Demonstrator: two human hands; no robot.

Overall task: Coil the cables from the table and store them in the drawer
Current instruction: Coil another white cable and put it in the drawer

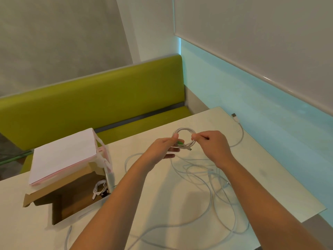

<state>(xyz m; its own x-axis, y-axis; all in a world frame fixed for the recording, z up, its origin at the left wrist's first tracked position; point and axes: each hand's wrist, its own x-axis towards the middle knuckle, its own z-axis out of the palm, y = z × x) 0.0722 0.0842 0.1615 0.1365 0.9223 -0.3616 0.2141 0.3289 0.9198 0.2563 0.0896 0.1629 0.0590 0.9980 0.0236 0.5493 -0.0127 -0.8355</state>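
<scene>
A small coil of white cable [185, 131] is held up above the table between both hands. My left hand [166, 146] pinches the coil's left side, thumb on top, near a green bit at the coil's bottom. My right hand [213, 144] pinches its right side with curled fingers. The cable's free end runs right to a USB plug [233, 115] lying on the table. Loose white cables [207, 179] sprawl in loops under and in front of my hands. The open cardboard drawer [59, 195] at left holds a coiled white cable [100, 188].
A white and pink drawer box [63, 156] sits behind the open drawer. The white table [162, 204] ends at right near a pale wall. A green bench [90, 105] runs behind the table's far edge.
</scene>
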